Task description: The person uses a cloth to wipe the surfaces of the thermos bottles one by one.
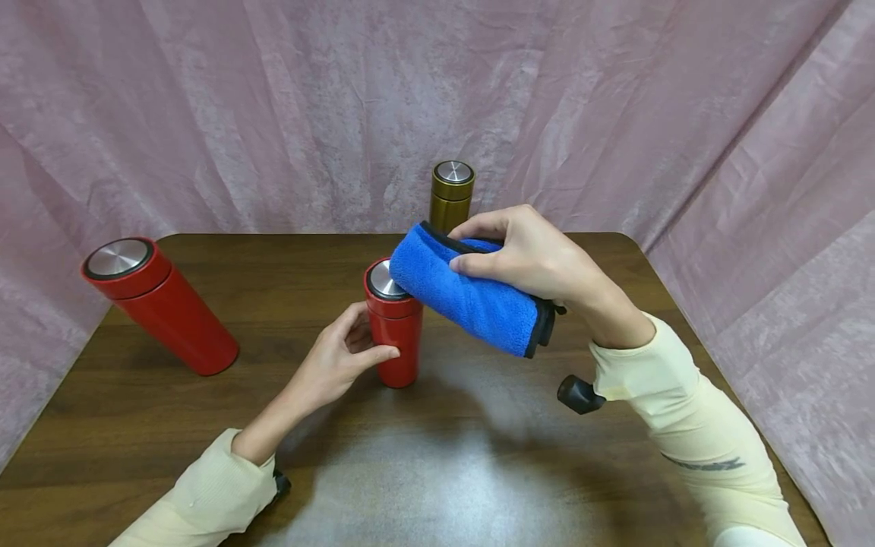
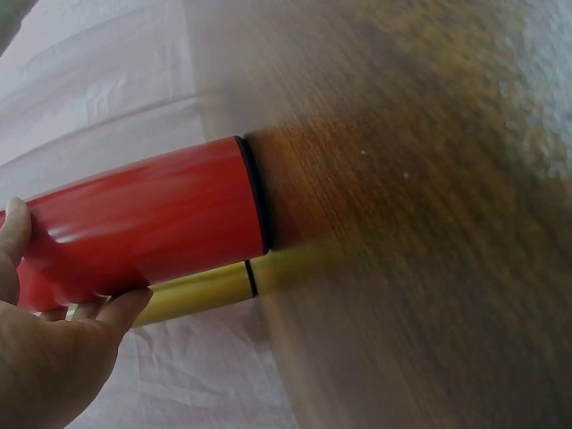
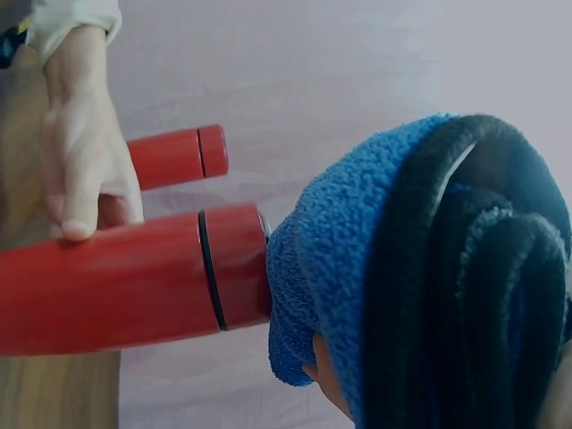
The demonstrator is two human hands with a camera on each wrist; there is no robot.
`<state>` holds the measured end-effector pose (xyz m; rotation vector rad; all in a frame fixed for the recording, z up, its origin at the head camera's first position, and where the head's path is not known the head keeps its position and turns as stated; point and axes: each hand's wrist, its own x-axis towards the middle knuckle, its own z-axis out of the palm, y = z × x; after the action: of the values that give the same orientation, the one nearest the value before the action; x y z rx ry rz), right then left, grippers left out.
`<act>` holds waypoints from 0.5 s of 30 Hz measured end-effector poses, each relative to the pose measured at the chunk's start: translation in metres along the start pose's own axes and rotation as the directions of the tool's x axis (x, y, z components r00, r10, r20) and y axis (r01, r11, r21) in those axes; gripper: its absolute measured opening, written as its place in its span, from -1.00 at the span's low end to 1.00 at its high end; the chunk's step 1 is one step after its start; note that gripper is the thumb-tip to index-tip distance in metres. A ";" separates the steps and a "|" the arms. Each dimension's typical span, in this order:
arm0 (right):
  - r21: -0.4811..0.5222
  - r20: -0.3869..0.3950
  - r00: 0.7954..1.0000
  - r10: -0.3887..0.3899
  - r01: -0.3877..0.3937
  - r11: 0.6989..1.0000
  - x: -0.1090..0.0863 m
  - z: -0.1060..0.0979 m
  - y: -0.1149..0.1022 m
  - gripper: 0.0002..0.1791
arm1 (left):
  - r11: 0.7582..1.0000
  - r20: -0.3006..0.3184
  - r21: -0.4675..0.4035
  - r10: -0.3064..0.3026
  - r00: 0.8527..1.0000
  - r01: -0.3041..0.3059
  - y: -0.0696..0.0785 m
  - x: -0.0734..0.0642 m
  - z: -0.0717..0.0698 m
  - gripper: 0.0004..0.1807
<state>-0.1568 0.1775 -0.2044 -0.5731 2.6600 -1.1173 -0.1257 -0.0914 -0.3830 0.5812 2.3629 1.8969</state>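
A red thermos flask [image 1: 399, 342] with a silver-topped lid stands upright near the middle of the table. My left hand [image 1: 335, 357] grips its side, thumb across the front and fingers behind, as the left wrist view also shows on the red thermos flask [image 2: 161, 214]. My right hand [image 1: 529, 254] pinches a folded blue towel [image 1: 465, 296] with black edging between thumb and fingers. One end of the towel covers part of the flask's lid; in the right wrist view the blue towel [image 3: 331, 241] meets the lid's top.
Another red thermos flask [image 1: 171, 311] stands at the left of the wooden table [image 1: 301, 266]. Behind the towel, near the back edge, is a gold thermos flask [image 1: 451, 190], its lower part hidden. Pink curtains [image 1: 328, 114] hang around the table's back and sides.
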 end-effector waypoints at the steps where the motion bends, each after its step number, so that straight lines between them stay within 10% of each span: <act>1: 0.002 0.005 1.000 -0.005 0.005 1.000 -0.001 0.000 0.000 -0.61 | 1.000 0.001 0.000 0.000 1.000 0.000 0.000 0.000 0.000 -0.31; 15: 0.003 0.025 0.995 -0.099 0.099 0.995 0.003 0.008 -0.021 -0.63 | 0.999 0.016 -0.031 0.005 1.000 -0.005 0.001 0.000 0.000 -0.35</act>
<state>-0.1515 0.1573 -0.1946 -0.7209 2.6350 -1.1299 -0.1258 -0.0911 -0.3823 0.5983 2.3197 1.9202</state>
